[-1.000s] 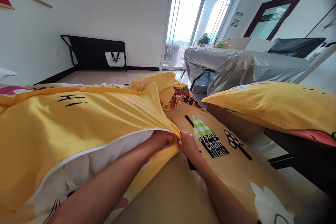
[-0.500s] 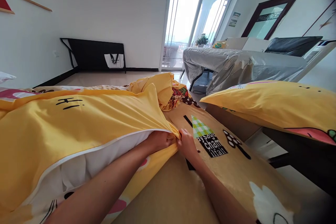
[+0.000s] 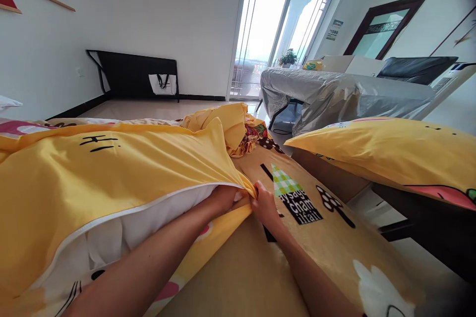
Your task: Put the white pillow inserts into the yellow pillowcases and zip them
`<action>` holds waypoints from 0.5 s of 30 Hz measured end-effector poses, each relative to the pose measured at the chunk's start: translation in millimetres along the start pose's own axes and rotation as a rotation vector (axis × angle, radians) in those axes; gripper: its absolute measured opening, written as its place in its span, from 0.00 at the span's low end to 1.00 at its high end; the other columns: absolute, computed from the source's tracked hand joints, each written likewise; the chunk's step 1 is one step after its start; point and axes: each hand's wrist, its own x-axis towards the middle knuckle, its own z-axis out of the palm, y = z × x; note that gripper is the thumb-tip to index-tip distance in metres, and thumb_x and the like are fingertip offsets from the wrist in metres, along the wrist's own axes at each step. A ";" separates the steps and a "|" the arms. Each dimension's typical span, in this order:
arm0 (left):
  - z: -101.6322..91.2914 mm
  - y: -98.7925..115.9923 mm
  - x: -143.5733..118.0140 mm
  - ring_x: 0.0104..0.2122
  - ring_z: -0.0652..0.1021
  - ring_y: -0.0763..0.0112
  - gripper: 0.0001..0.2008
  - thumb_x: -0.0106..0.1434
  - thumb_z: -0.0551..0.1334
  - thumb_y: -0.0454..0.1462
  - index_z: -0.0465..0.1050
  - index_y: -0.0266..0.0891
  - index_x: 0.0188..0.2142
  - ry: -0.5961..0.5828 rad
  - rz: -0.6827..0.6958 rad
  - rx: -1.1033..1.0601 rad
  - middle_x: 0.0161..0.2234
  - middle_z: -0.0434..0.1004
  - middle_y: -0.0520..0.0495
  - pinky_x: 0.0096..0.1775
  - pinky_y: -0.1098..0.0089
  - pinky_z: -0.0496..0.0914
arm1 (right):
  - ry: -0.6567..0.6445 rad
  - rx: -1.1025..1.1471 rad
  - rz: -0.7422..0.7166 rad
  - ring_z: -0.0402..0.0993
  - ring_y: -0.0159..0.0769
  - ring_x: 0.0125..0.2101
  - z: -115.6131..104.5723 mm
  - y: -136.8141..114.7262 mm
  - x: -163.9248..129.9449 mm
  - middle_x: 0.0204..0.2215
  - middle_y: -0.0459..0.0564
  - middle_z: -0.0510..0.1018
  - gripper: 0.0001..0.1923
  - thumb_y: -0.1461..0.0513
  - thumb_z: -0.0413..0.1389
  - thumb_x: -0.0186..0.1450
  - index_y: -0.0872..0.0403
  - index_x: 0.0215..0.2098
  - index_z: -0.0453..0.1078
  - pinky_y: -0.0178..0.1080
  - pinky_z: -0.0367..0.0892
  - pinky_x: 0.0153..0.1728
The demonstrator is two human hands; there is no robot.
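Note:
A yellow bedding cover [image 3: 148, 168] with "Hi" printed on it lies spread across the left and middle. Its white-edged opening faces me, and a white insert [image 3: 111, 242] shows inside. My left hand [image 3: 225, 199] reaches into the opening near the right corner. Its fingers curl closed there, partly hidden by the cloth, so what they hold cannot be made out. From outside, my right hand [image 3: 263, 203] pinches the gathered corner of the cover, close beside the left fingers.
Beneath lies a tan patterned bedsheet [image 3: 230, 267]. A crumpled yellow cloth [image 3: 219, 124] sits behind the cover. At right, a yellow pillow [image 3: 386, 153] rests over a dark frame [image 3: 427, 223]. Farther back stand a plastic-draped table [image 3: 327, 89] and a black panel [image 3: 137, 74] by the wall.
My left hand has shifted slightly, its fingers now less visible inside the opening. My right hand keeps its pinch on the corner. The view has tilted a little.

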 end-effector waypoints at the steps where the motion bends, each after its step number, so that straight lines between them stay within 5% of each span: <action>1: 0.1 -1.5 0.8 0.51 0.71 0.55 0.16 0.55 0.58 0.32 0.72 0.38 0.44 -0.028 0.027 0.023 0.51 0.73 0.40 0.53 0.59 0.63 | 0.002 0.017 0.010 0.65 0.34 0.24 0.5 -0.5 0.0 0.23 0.45 0.71 0.08 0.69 0.49 0.53 0.51 0.30 0.58 0.33 0.53 0.26; 7: 3.2 -2.3 7.6 0.42 0.75 0.58 0.08 0.57 0.58 0.37 0.73 0.40 0.35 -0.088 0.080 0.129 0.41 0.78 0.43 0.48 0.61 0.67 | 0.011 -0.041 -0.007 0.63 0.33 0.22 1.4 2.1 -0.4 0.21 0.44 0.68 0.05 0.66 0.50 0.56 0.51 0.26 0.58 0.33 0.51 0.26; 15: 10.7 -6.0 9.3 0.45 0.75 0.60 0.12 0.63 0.52 0.34 0.74 0.38 0.39 0.017 0.120 0.100 0.44 0.78 0.43 0.49 0.63 0.67 | 0.048 -0.132 -0.088 0.58 0.32 0.26 3.4 2.9 0.1 0.24 0.45 0.64 0.09 0.72 0.47 0.51 0.51 0.23 0.54 0.34 0.51 0.29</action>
